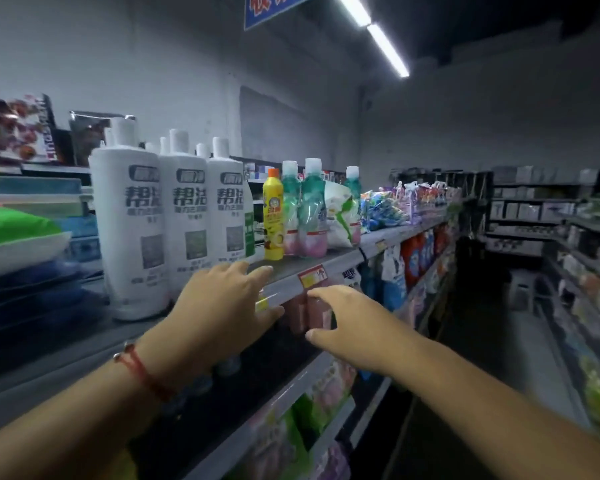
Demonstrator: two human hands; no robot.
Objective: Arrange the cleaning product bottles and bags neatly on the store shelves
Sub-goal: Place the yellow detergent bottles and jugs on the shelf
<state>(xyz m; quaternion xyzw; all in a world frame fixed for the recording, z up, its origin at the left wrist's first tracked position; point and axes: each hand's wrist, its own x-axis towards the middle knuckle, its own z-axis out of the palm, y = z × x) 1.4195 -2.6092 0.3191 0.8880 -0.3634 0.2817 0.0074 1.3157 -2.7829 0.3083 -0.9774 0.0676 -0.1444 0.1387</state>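
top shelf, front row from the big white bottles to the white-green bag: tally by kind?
Large white bottles: 3
Yellow bottle with orange cap: 1
Green-and-pink bottles: 3, one partly hidden behind the bag
White-green bag: 1
Total: 8

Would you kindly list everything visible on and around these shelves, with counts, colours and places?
Large bottles: three in front, white, top shelf left.
Small bottle: one, yellow with orange cap, right of the white ones.
Clear bottles: three, green and pink, beside the yellow one.
Bag: one, white and green, leaning among the clear bottles.
Pink bottles: two, shelf below, between the hands.
Shelf edge: grey, with a red and yellow price tag.
Left hand: open, over the shelf edge; red wrist cord.
Right hand: open, reaching at the pink bottles.
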